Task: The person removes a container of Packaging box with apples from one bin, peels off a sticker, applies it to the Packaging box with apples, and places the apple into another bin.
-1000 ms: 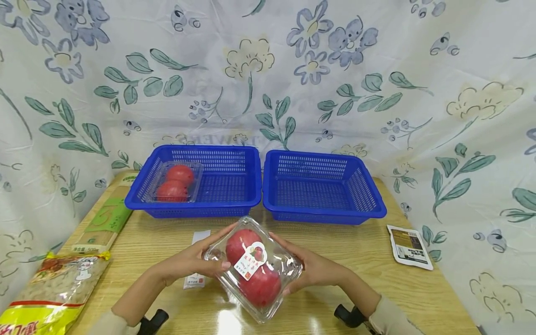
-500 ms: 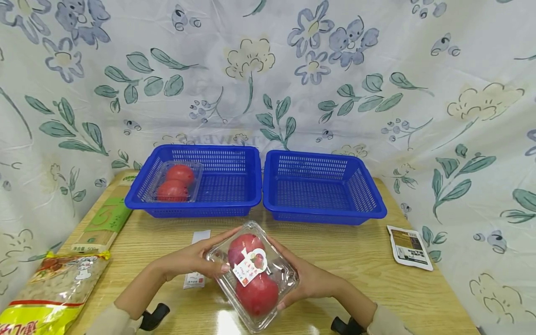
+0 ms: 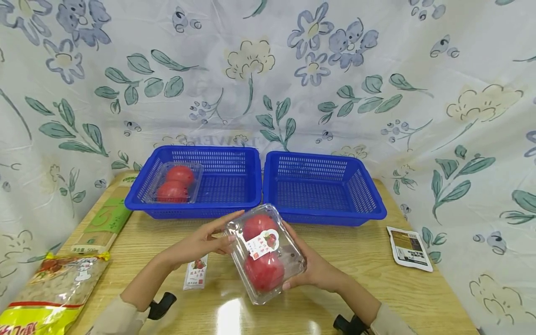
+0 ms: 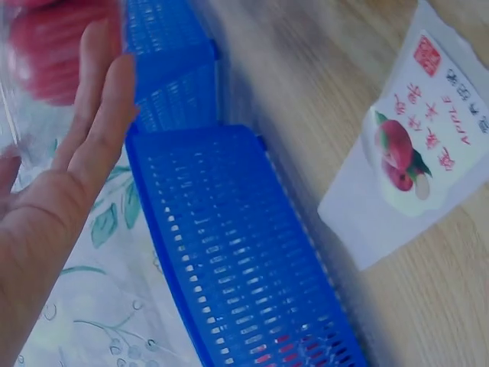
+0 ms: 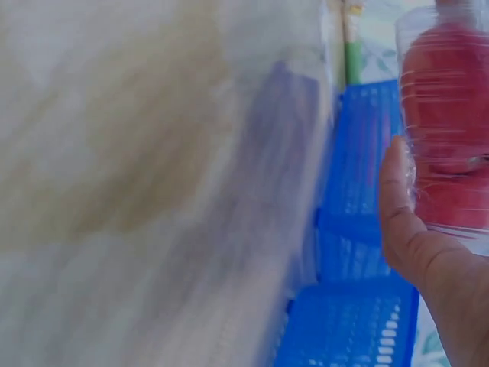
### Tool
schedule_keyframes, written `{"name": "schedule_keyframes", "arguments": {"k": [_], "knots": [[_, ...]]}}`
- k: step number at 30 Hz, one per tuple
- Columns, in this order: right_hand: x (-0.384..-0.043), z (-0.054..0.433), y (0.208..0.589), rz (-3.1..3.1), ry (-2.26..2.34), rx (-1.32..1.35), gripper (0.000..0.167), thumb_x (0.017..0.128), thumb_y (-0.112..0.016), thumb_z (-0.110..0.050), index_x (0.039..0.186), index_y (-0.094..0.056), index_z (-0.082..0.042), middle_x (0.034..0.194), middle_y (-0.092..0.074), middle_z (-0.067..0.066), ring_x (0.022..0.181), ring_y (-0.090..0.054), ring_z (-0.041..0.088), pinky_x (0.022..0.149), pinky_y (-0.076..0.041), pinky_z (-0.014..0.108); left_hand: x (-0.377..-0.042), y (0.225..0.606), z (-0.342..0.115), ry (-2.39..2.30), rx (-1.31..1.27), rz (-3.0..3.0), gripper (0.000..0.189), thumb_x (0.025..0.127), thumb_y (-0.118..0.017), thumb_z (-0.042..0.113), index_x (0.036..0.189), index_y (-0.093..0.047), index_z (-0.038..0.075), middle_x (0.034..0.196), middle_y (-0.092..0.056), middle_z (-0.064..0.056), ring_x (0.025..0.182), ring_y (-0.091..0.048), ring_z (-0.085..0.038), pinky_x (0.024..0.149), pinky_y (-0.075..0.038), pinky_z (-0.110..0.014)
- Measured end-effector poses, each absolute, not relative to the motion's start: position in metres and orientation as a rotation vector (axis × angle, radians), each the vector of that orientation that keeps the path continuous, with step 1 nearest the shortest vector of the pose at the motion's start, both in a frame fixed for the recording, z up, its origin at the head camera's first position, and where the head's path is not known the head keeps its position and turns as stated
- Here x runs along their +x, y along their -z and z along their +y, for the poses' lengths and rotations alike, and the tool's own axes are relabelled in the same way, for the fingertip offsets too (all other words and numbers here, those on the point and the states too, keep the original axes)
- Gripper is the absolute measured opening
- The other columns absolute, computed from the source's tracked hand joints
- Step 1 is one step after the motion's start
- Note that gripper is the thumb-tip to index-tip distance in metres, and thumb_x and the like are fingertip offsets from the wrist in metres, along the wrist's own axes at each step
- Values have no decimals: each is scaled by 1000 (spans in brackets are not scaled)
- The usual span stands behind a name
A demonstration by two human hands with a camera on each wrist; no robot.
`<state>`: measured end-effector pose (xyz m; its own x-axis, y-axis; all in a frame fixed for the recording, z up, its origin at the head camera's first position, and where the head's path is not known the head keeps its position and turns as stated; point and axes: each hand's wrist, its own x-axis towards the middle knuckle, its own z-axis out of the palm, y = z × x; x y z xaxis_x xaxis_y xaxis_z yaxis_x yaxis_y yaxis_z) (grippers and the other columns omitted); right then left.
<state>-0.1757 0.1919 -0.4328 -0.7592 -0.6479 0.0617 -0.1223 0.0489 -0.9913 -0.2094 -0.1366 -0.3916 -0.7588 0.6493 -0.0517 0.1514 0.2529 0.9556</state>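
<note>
Above the table, both hands hold a clear plastic box of apples (image 3: 293, 263), tilted, with two red fruits and a white label on its lid. My left hand (image 3: 201, 244) grips its left side, thumb on the near face; in the left wrist view its fingers (image 4: 92, 115) lie along the box. On the right side my right hand (image 3: 310, 270) grips the lower corner, thumb at the bottom edge. A similar box of apples (image 3: 179, 181) rests in the left blue basket (image 3: 197, 205). Beside my left hand, a white apple-print label (image 3: 195, 274) lies on the table.
The right blue basket (image 3: 326, 215) stands next to the left one against a flowered cloth (image 3: 251, 93). On the table's left lie a green-banded pack (image 3: 104, 216) and a yellow-and-red food bag (image 3: 54, 288). A small white-and-brown pouch (image 3: 409, 248) lies at right.
The box of apples has risen toward the baskets and slightly right, with both hands moving along with it. More of the white label on the table now shows. The baskets have not moved.
</note>
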Motion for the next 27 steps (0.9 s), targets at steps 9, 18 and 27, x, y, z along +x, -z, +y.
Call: {"name": "schedule_keyframes", "arguments": {"k": [9, 18, 27], "knots": [[-208, 221, 400, 2017, 1868, -677, 121, 77, -86, -11, 159, -3, -39, 166, -2, 9, 138, -34, 43, 101, -48, 38, -226, 399, -121, -1778, 529, 2119, 63, 108, -41, 34, 160, -7, 34, 139, -55, -26, 102, -72, -31, 93, -54, -42], [-263, 244, 383, 2100, 1911, -486, 114, 85, -79, -12, 157, 2, -47, 163, -15, 11, 137, -41, 38, 96, -51, 33, -239, 415, -73, -1786, 446, 2201, 72, 104, -53, 34, 160, -9, 31, 104, -72, -23, 86, -72, -43, 83, -58, -46], [-300, 250, 378, 2086, 1993, -394, 109, 90, -69, 1, 157, 4, -47, 160, -22, 17, 117, -60, 29, 93, -55, 44, -254, 424, -34, -1640, 343, 2377, 88, 96, -61, 49, 160, -2, 34, 105, -70, -29, 76, -74, -36, 74, -60, -45]]}}
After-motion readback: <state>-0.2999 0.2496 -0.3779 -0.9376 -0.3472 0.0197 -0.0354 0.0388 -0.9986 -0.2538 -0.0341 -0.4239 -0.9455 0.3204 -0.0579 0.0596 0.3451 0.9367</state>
